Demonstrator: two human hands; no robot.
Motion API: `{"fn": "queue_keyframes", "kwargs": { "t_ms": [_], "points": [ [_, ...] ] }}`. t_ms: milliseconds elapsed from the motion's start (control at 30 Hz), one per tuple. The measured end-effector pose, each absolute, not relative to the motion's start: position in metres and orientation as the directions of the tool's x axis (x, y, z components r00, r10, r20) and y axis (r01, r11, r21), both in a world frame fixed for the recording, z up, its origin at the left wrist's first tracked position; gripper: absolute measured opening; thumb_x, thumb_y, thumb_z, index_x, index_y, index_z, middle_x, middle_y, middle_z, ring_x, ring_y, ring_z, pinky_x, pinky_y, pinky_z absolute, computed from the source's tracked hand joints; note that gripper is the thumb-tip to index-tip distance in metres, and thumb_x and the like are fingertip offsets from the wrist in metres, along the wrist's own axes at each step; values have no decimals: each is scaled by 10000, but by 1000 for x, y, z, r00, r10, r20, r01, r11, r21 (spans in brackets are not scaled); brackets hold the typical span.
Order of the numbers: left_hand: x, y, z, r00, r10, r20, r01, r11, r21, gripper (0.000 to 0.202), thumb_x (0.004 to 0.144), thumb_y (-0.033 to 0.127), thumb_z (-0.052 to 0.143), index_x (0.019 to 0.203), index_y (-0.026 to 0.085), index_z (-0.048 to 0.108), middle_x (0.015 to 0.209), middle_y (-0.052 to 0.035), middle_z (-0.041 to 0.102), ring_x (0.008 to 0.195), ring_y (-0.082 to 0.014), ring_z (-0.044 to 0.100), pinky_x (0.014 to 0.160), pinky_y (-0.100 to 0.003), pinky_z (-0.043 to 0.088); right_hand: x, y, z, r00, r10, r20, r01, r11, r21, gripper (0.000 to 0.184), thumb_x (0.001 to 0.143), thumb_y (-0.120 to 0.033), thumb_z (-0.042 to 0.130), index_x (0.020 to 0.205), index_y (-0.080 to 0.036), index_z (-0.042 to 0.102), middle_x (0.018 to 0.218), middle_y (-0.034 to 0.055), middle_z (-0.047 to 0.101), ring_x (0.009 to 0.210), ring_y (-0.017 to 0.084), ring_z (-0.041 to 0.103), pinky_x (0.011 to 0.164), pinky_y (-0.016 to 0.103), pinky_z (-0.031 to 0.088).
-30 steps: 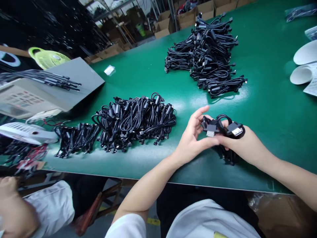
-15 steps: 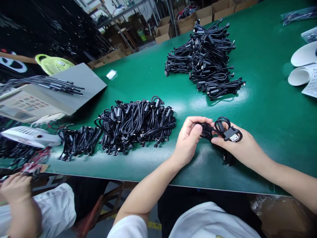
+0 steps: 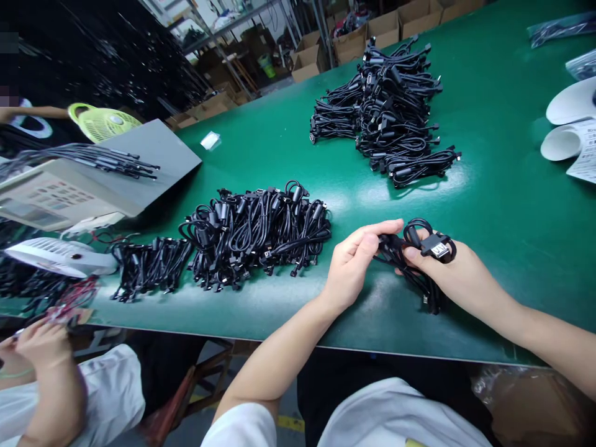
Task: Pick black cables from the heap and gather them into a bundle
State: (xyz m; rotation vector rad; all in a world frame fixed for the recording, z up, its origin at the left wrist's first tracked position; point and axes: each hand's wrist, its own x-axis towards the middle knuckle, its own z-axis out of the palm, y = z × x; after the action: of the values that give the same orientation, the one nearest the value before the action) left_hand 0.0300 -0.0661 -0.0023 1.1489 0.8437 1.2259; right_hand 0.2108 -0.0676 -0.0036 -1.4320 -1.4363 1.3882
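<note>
In the head view, both hands are working over the near edge of the green table (image 3: 503, 205). The left hand (image 3: 349, 270) is curling partly closed, its fingertips pinching one end of a coiled black cable (image 3: 410, 261). The right hand (image 3: 454, 276) is closing on the same cable from the right, with a loop and a flat plug (image 3: 437, 248) sitting over its fingers. The cable is hanging between the two hands, and its lower strands are trailing down to the table near the right wrist.

Left of the hands, a pile (image 3: 256, 233) of coiled cables is lying on the table, with a smaller bundle (image 3: 149, 267) further left. A bigger heap (image 3: 386, 105) is sitting at the far side. A grey box (image 3: 139, 161) is standing at the left with loose cables across it. White paper rolls (image 3: 565, 124) are lying at the right edge. At the near left, another person's hand (image 3: 41, 344) is holding something too small to make out.
</note>
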Motion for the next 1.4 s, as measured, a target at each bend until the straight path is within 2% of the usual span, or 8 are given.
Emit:
{"fn": "queue_keyframes", "kwargs": {
  "t_ms": [167,400,600,733,1033,1133,1267,1400],
  "points": [
    [32,-66,-3,184,980,75,-312,-14,950,309,969,420,554,1142,228,724,1276,-77,680,1240,-247,600,1044,-389,491,214,-64,-3,-153,975,-161,347,-99,-932,192,887,-393,646,1016,-253,658,883,15,754,814,275,708,732,388,514],
    [29,-60,-8,195,976,-96,-398,168,902,300,899,450,662,1018,195,766,1166,-96,725,1141,-235,651,966,-340,512,217,-59,-7,-201,946,-254,242,-204,-949,269,861,-418,684,1075,-256,670,955,43,766,897,310,729,748,420,569],
    [28,-58,-10,234,965,-118,-428,211,879,315,935,435,608,1029,180,767,1216,-111,707,1174,-242,632,958,-335,514,218,-58,-11,-291,875,-387,70,-384,-921,283,851,-457,724,944,-198,662,899,64,763,851,291,744,758,382,588],
    [29,-59,-6,245,966,-82,-441,186,878,305,949,413,589,1081,185,743,1219,-102,699,1182,-224,619,988,-331,494,219,-57,-17,-301,861,-409,2,-429,-903,357,834,-499,753,982,-183,677,934,69,750,870,267,730,805,378,593],
    [25,-53,-9,-24,992,-122,-499,94,861,188,945,364,585,957,186,643,837,6,613,864,-110,608,826,-232,460,215,-50,0,-257,926,-277,-161,-323,-932,287,799,-445,812,925,-203,720,1001,54,715,950,208,697,958,392,568],
    [30,-53,-14,-9,993,-120,-485,101,869,184,968,330,538,1042,192,634,930,-8,616,919,-115,590,867,-242,454,202,-57,-3,-377,861,-340,-137,-415,-899,325,837,-433,782,1047,-195,712,1066,85,724,993,228,707,984,403,545],
    [35,-57,-17,-21,999,-36,-474,22,880,232,982,375,525,1110,205,617,1166,-43,640,1166,-156,576,1075,-313,397,188,-69,-11,-455,766,-453,-114,-555,-824,404,856,-422,764,1176,-206,647,957,71,736,835,203,729,874,371,573],
    [32,-62,-11,187,980,72,-462,23,886,544,999,596,335,1207,195,638,1256,-101,666,1267,-229,562,1134,-387,371,184,-72,-10,-484,744,-461,-23,-538,-843,369,753,-336,858,1004,-151,659,782,31,710,694,141,670,683,245,531]
  ]
}}
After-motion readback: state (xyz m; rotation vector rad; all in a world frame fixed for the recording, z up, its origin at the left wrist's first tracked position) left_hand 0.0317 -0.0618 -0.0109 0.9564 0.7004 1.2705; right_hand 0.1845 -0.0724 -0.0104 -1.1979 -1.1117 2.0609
